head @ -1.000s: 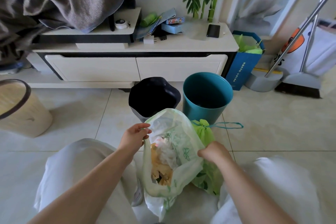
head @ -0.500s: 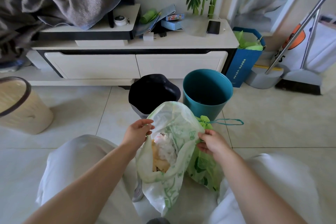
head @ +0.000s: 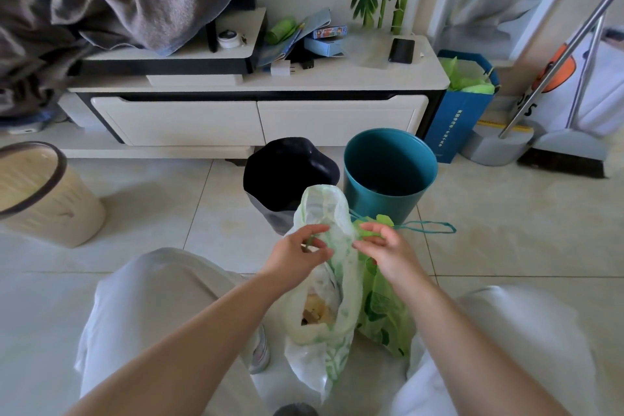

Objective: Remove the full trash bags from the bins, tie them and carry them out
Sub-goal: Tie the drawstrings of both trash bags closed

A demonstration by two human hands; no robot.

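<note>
Head view, looking down between two pale-trousered knees. Left hand (head: 297,255) reaching in from near left, forearm angled up toward centre, fingers curled and pinching the rim of the translucent trash bag (head: 332,284) between thumb and fingertips. Right hand (head: 385,252) coming in from near right, wrist bent, fingers loosely spread with thumb and forefinger meeting at the bag's right edge; cannot tell for certain whether closed on the plastic or only touching it.

Translucent trash bag standing on the tiled floor (head: 506,230) between the knees, white with green leaf print, mouth drawn up into a narrow peak above both hands, brownish and white rubbish visible through the side. Just right of it and touching, a green trash bag (head: 383,311) with darker leaf print, its teal drawstring (head: 427,227) looping out to the right.

Farther off, a black-lined bin (head: 287,172) and a teal bin (head: 388,172) side by side, close to the bags. Far left, a beige bin (head: 47,199), well apart. Beyond, a white TV cabinet (head: 256,118).
</note>
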